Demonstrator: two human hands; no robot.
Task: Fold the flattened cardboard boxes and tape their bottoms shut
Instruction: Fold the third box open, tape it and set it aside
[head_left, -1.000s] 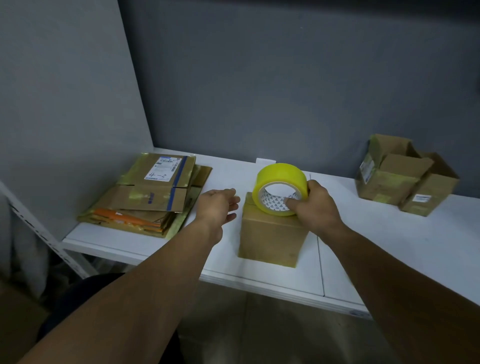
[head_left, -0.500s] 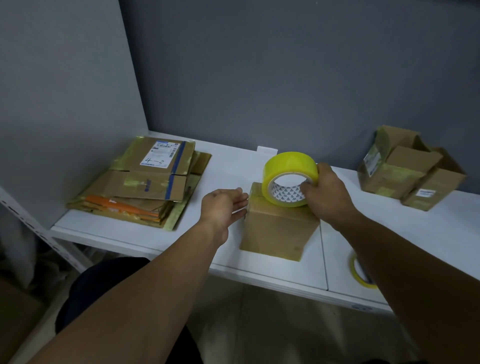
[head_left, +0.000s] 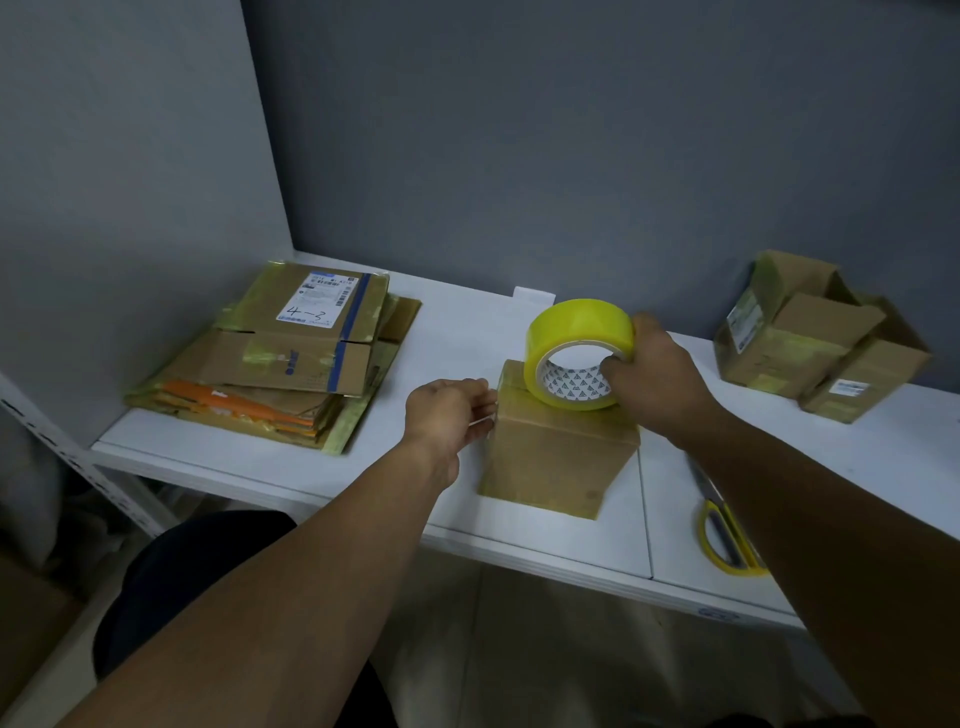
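Near the front edge of a white worktop (head_left: 457, 322) cornered by grey walls (head_left: 519, 156), the right hand (head_left: 660, 379) grips a tape roll (head_left: 576, 322) atop a box (head_left: 556, 457), the left hand (head_left: 447, 410), uncurled, touching its side.

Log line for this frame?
phase: taping | right hand: grips yellow tape roll atop brown cardboard box | left hand: touches box's left edge | flattened cardboard stack: left, waiting

Shows two forearms (head_left: 270, 587) bare along all their visible length, down to the left hand (head_left: 447, 415) and the right hand (head_left: 657, 379), both bare as well. Wears dark clothing (head_left: 197, 566), black or deep navy, plain and matte, seen as a rounded mass below the front edge of the table (head_left: 447, 332), near its left end. Shows more of the same dark cloth along the bottom of the view; cannot tell which garment.
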